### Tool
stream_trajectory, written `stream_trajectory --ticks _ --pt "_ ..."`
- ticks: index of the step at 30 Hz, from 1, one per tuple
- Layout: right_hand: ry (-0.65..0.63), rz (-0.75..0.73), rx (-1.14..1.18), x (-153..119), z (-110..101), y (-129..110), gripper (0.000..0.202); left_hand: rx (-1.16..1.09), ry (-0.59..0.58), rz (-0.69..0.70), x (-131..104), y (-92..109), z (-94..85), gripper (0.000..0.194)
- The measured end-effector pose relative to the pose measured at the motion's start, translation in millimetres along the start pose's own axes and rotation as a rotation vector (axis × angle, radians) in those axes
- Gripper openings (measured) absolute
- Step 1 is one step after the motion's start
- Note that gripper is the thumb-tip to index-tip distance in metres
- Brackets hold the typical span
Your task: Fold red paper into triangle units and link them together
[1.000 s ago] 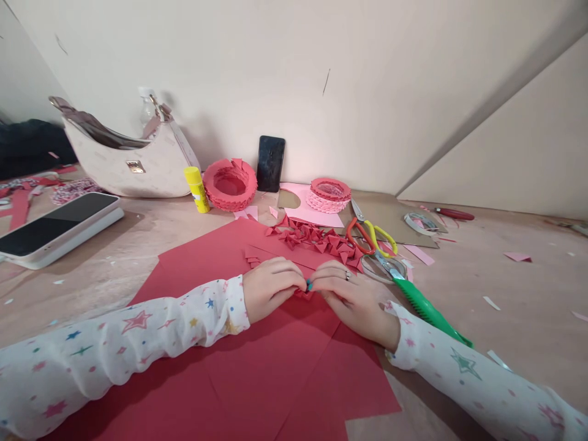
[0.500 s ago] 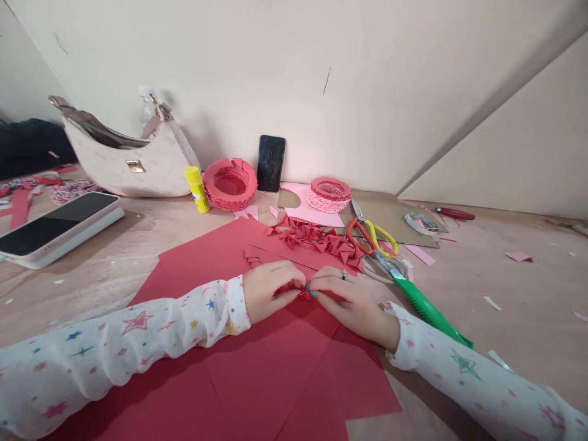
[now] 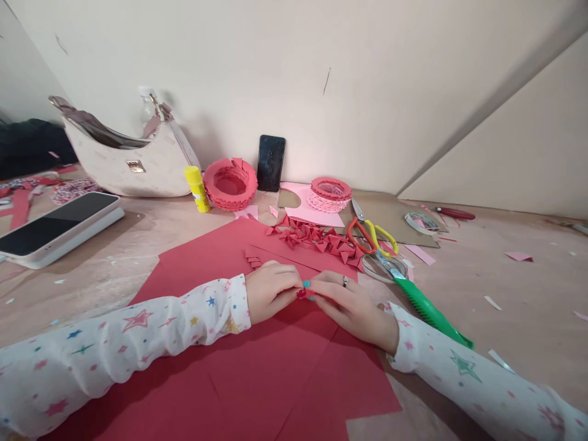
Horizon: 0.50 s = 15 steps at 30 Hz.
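My left hand (image 3: pixel 274 290) and my right hand (image 3: pixel 345 300) meet fingertip to fingertip over a sheet of red paper (image 3: pixel 220 380). Both are closed in a pinch around a small piece of red paper (image 3: pixel 309 293), mostly hidden by the fingers. Just beyond the left fingers lie a few small folded red strips (image 3: pixel 252 257). Farther back is a pile of folded red paper pieces (image 3: pixel 321 239). To the right of my right hand rest green-handled scissors (image 3: pixel 427 309) and scissors with red and yellow handles (image 3: pixel 376 237).
At the back stand a yellow glue stick (image 3: pixel 197 191), a red paper ring (image 3: pixel 210 190), a dark phone (image 3: pixel 271 163) and a pink-and-red ring (image 3: pixel 328 199). Leftward are a handbag (image 3: pixel 128 165) and a white-cased phone (image 3: pixel 64 226). A red-handled tool (image 3: pixel 456 213) lies right, among paper scraps.
My fingertips have shifted slightly and closed over the small red paper, which shows less now. The forearms and the things on the table have stayed in place.
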State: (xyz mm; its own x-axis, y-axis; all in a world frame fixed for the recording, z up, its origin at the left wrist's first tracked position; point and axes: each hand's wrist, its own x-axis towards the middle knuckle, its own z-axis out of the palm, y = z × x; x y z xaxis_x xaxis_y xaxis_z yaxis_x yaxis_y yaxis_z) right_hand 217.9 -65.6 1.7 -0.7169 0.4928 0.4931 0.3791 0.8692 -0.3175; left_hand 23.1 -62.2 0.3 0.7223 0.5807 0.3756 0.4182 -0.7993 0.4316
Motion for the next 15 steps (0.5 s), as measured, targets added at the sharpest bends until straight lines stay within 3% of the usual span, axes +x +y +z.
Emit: stream_trajectory --ticks 4,12,15 --pt "0.033 -0.089 -0.042 0 -3 -1 0.022 0.014 -0.037 0.011 0 1 -1.6 0.014" --pt "0.164 0.069 -0.164 10 -8 -3 0.010 0.175 -0.132 -0.096 2 2 -0.3 0.028" --pt "0.127 0.090 -0.126 10 -5 -1 0.010 0.201 -0.127 -0.090 2 2 2.4 0.026"
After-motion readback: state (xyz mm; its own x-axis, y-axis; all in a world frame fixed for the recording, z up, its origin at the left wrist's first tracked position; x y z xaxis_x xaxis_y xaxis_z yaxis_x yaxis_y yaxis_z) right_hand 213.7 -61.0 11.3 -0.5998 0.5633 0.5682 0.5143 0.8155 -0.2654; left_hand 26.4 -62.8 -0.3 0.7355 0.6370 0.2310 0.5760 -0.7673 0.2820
